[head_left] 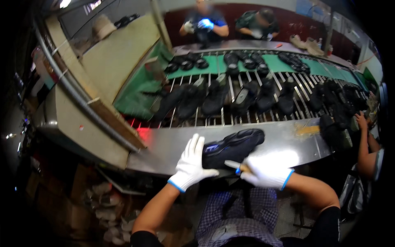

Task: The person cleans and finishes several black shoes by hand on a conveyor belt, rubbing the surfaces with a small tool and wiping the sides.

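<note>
A black shoe point(231, 148) with a purple-blue detail lies on its side on the metal ledge in front of me. My left hand point(192, 164), in a white knit glove with a blue cuff, is at the shoe's left end. Its fingers stretch up and away, and the thumb reaches along the near edge. My right hand point(265, 171), gloved the same way, is closed around a small hand tool point(233, 164) with a pale, narrow tip and a tan handle. That tip points left, close to the shoe's near side. The exact kind of tool is unclear.
Beyond the ledge point(160, 150), a roller conveyor point(224, 117) carries rows of black shoes point(214, 96). A machine housing with a metal conduit point(88, 109) stands at left. Two people work across the line; another person's hand point(361, 120) handles shoes at right. Pale items lie below left.
</note>
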